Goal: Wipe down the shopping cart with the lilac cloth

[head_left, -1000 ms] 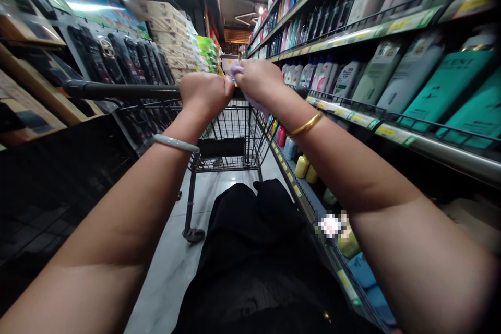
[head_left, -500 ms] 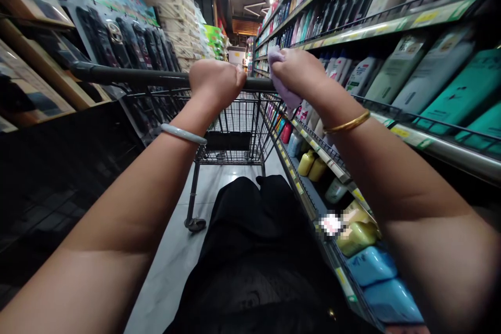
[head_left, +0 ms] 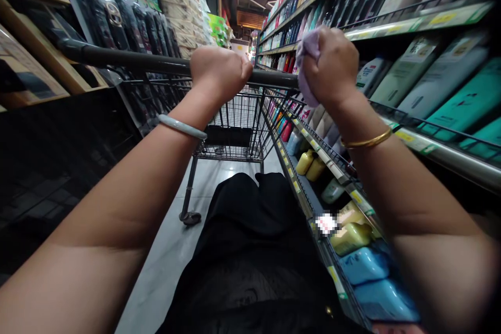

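My left hand [head_left: 219,72] is closed round the black handlebar [head_left: 129,60] of a wire shopping cart [head_left: 235,125], near the bar's middle. My right hand [head_left: 329,65] sits at the bar's right end with its fingers wrapped round a pale purple cloth [head_left: 307,70], which is pressed against the bar. A pale bangle is on my left wrist and a gold bangle on my right. The cart's basket looks empty from here.
Shelves [head_left: 391,26] of shampoo and detergent bottles run close along the right, with yellow and blue packs [head_left: 364,263] low down. Racks of dark packaged goods [head_left: 117,21] line the left. The grey tiled aisle [head_left: 164,266] stretches ahead past stacked cartons.
My right hand slid with the cloth along the bar from beside the left hand to the bar's right end. The view tilted and the cart handle sits higher.
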Demonstrator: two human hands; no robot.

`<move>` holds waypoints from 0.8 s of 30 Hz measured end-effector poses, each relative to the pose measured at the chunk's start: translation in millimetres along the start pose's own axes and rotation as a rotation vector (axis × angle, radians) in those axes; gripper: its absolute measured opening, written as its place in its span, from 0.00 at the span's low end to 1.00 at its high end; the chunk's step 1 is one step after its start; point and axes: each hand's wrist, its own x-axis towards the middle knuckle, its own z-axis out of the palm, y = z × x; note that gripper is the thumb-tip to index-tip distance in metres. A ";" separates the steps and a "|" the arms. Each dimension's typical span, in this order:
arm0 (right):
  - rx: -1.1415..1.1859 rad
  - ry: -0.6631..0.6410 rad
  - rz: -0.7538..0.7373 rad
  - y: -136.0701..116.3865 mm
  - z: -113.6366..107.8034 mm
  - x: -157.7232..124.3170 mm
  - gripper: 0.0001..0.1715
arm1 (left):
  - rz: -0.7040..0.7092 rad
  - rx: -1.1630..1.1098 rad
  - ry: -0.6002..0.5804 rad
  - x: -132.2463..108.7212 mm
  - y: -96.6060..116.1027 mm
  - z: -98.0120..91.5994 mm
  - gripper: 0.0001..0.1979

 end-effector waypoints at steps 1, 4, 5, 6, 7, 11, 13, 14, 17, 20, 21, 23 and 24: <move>0.030 0.033 -0.071 -0.3 3.6 -11.2 0.20 | 0.013 0.009 -0.002 0.1 -1.1 0.2 0.44; 0.184 0.083 -0.271 6.3 12.1 -38.5 0.16 | 0.054 0.044 -0.009 0.2 -4.1 0.2 0.46; 0.245 0.136 -0.284 11.8 13.8 -41.3 0.15 | 0.060 0.046 -0.016 0.1 -4.6 -0.2 0.47; 0.299 0.215 -0.263 18.6 15.3 -40.4 0.13 | 0.062 0.046 -0.023 -0.2 -4.7 -0.8 0.47; 0.343 0.304 -0.204 26.3 16.9 -36.4 0.12 | 0.057 0.047 -0.026 -0.5 -4.5 -1.5 0.47; 0.446 0.439 0.200 56.0 30.9 -11.6 0.16 | 0.030 0.061 -0.027 -2.1 -3.0 -3.8 0.45; 0.541 0.394 0.318 66.1 43.0 -7.6 0.19 | 0.017 0.044 -0.031 -2.4 -3.3 -4.2 0.47; 0.600 0.395 0.349 69.4 49.8 -9.2 0.20 | 0.009 0.024 -0.035 -2.4 -3.7 -4.2 0.48; 0.733 0.442 0.461 71.9 70.7 -25.1 0.23 | -0.003 -0.015 -0.042 -2.6 -5.0 -4.2 0.52; 0.819 0.507 0.632 62.0 93.1 -48.4 0.21 | 0.010 0.001 -0.040 -3.5 -5.0 -4.4 0.51; 0.861 0.530 0.669 56.7 101.1 -56.3 0.20 | 0.009 0.004 -0.037 -3.8 -4.7 -4.4 0.50; 0.942 0.568 0.713 45.0 118.0 -71.5 0.18 | -0.002 0.010 -0.027 -4.5 -4.0 -4.2 0.47; 0.954 0.559 0.710 39.3 126.5 -78.4 0.18 | -0.005 0.021 -0.020 -4.7 -3.8 -4.0 0.46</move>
